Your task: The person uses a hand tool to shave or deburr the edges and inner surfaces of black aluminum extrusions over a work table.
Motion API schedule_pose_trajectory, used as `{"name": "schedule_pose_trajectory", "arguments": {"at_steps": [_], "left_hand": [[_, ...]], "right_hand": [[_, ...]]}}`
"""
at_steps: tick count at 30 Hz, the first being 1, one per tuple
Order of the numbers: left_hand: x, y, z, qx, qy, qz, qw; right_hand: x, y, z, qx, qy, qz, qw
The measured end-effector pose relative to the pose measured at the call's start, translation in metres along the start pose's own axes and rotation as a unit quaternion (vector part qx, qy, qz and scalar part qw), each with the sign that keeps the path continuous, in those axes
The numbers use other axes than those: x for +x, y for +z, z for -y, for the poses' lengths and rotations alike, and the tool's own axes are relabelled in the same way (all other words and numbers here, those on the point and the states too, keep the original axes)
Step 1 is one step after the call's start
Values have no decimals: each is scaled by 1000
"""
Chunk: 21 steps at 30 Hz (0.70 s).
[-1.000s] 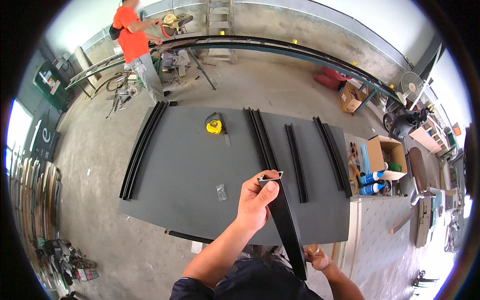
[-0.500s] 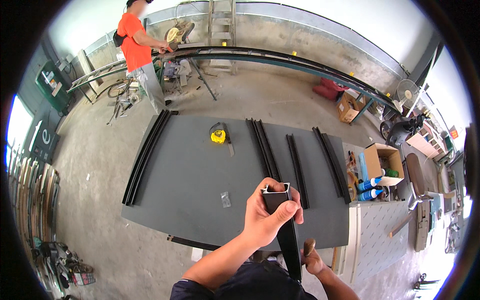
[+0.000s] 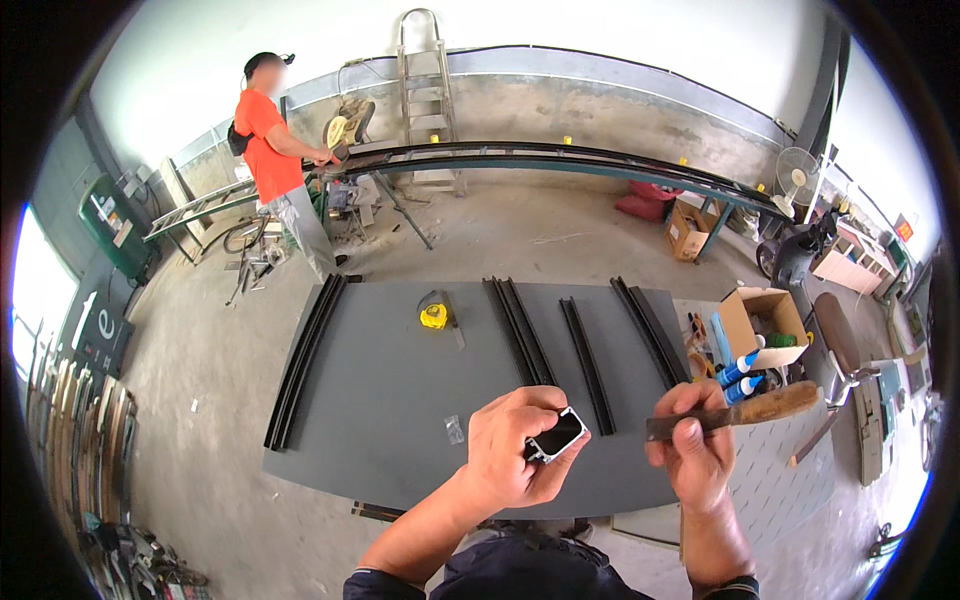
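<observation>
My left hand [image 3: 505, 460] is wrapped round a black aluminium profile [image 3: 557, 437], whose open hollow end with bare metal edges faces up. To its right, my right hand [image 3: 700, 470] grips a flat file [image 3: 775, 404] by its dark blade, the worn wooden handle pointing right. File and profile are apart. Below both hands is the grey tabletop [image 3: 390, 400], bearing black profiles [image 3: 520, 330] behind my left hand and a shorter black profile [image 3: 587, 365] between the hands. A small clear bag [image 3: 454, 430] lies left of my left hand.
A yellow tape measure [image 3: 434, 316] lies on the table; more profiles [image 3: 305, 365] line its left edge. At right stand blue-capped bottles [image 3: 740, 370] and a cardboard box [image 3: 765, 320]. A co-worker in orange [image 3: 268, 130] stands at a long bench [image 3: 560, 165] across the room.
My right hand has risen from below the table's front edge, bringing the file up beside the profile. My left hand has tilted the profile's end and moved slightly lower in view.
</observation>
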<state>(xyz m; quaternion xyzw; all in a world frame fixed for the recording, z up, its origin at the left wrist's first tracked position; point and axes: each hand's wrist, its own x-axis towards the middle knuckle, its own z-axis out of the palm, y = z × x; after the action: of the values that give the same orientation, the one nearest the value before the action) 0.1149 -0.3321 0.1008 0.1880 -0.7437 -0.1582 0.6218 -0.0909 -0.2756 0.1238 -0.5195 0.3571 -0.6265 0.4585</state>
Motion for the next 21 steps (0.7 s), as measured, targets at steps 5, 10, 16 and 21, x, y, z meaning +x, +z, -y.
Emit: {"name": "schedule_pose_trajectory", "arguments": {"at_steps": [5, 10, 16, 21], "left_hand": [[-2, 1, 2, 65, 31, -12, 997], [-1, 2, 3, 88, 51, -11, 995], [-2, -6, -1, 112, 51, 19, 992], [-5, -6, -1, 125, 58, 15, 990]], "right_hand": [[-2, 42, 9, 7, -70, 59, 996], [-7, 59, 16, -43, -80, 36, 995], [-3, 63, 4, -99, -142, 17, 985], [7, 53, -10, -87, -182, -21, 979]]}}
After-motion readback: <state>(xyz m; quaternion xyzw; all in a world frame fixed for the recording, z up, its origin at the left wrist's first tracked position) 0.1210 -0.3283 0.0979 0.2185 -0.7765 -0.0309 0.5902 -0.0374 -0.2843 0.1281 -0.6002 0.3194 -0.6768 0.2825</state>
